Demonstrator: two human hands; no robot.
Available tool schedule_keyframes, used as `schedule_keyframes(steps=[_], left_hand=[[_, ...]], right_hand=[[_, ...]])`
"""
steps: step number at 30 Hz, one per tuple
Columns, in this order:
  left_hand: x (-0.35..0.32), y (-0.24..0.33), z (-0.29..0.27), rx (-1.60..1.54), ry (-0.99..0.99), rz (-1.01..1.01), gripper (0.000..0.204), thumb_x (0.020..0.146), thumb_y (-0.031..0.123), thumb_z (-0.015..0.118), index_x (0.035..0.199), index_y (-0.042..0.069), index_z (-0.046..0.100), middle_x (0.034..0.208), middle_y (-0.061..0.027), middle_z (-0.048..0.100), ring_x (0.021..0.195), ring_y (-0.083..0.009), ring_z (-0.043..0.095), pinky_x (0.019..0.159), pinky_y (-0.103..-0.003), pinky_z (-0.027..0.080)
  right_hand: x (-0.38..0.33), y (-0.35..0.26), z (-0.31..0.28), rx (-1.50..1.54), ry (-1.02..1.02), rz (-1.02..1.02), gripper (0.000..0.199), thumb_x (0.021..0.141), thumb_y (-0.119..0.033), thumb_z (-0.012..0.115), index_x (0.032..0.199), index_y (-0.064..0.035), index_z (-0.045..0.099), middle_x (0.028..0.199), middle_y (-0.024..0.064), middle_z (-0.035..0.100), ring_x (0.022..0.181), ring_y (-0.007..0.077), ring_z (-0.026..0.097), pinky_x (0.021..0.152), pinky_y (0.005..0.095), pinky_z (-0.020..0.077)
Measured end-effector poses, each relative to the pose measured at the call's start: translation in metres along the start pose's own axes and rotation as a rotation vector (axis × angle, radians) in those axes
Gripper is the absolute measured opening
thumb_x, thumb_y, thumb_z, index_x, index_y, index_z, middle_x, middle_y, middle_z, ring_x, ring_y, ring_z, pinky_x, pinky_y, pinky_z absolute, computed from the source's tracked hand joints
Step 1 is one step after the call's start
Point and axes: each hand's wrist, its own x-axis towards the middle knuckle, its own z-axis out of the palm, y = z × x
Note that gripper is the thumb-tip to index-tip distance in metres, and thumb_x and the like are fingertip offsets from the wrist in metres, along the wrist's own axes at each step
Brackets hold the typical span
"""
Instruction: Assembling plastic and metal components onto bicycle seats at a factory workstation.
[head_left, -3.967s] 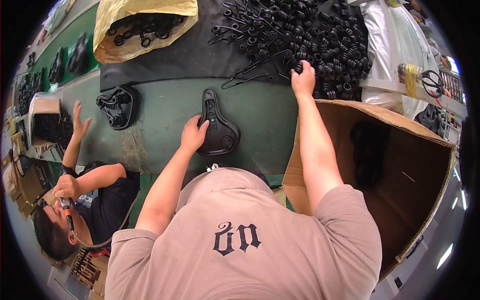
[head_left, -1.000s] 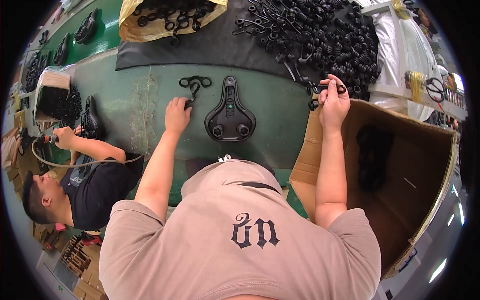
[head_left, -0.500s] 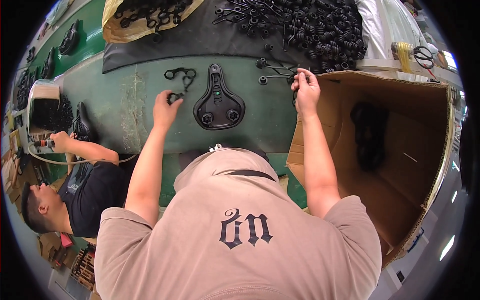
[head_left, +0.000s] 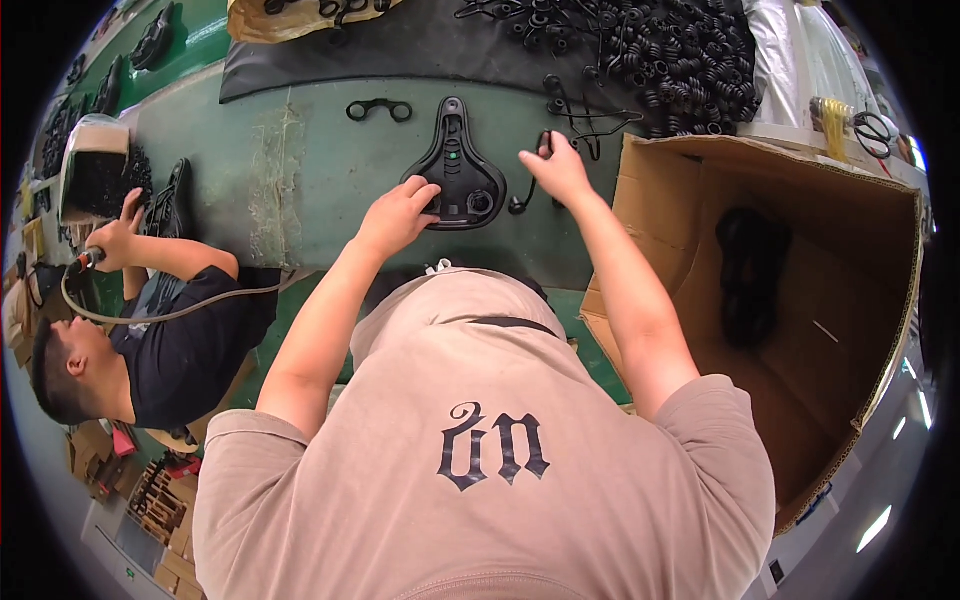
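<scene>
A black bicycle saddle (head_left: 453,140) lies upside down on the green worktable, its narrow nose pointing away from me. My left hand (head_left: 398,215) is at the left side of its wide rear end, thumb and fingers closed around a dark part that they mostly hide. My right hand (head_left: 562,172), just right of the saddle, pinches a thin bent black rod (head_left: 517,206) with a rounded end hanging toward the saddle. More bent rods (head_left: 590,125) lie just beyond that hand. Beyond the saddle's left side rests a small black two-ring bracket (head_left: 378,110).
A heap of black coil springs (head_left: 690,75) covers the far right of a black mat (head_left: 400,68). At far left is a bag of brackets (head_left: 300,28). An open cardboard box (head_left: 650,200) stands on my right. Leftward, a co-worker holds a hosed tool (head_left: 88,258) near another saddle (head_left: 172,205).
My left hand has moved right onto the saddle's rear, and the dark pieces beside it are gone from the table. My right hand has come nearer the saddle, bringing a bent rod from the pile.
</scene>
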Motion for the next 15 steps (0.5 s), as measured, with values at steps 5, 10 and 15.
schedule_keyframes(steps=[5,10,15], left_hand=[[-0.009,0.008,-0.001,0.110,-0.020,0.024,0.051,0.086,0.021,0.085,0.132,0.010,0.065,0.127,-0.0082,0.063,0.112,-0.0336,0.068,0.089,-0.045,0.059],[-0.011,0.020,0.001,0.108,-0.015,0.004,0.053,0.085,0.022,0.086,0.132,0.010,0.064,0.126,-0.0084,0.063,0.112,-0.0337,0.068,0.090,-0.045,0.059],[-0.019,0.014,-0.002,0.001,0.050,0.003,0.053,0.084,0.019,0.087,0.131,0.011,0.064,0.126,-0.0081,0.064,0.110,-0.0334,0.069,0.089,-0.044,0.060]], right_hand=[[-0.060,-0.012,0.032,-0.578,-0.041,-0.026,0.087,0.091,-0.037,0.083,0.156,0.0017,0.041,0.137,0.0239,0.057,0.128,0.0432,0.059,0.103,0.0526,0.0535],[-0.057,0.002,0.019,-0.590,-0.061,-0.084,0.095,0.081,-0.031,0.083,0.160,0.0005,0.040,0.125,0.0212,0.067,0.111,0.0399,0.071,0.097,0.0512,0.0576],[-0.047,-0.065,-0.022,-0.041,0.009,-0.032,0.064,0.083,-0.038,0.076,0.130,0.0067,0.072,0.084,0.0132,0.076,0.084,0.0316,0.076,0.084,0.0408,0.0603]])
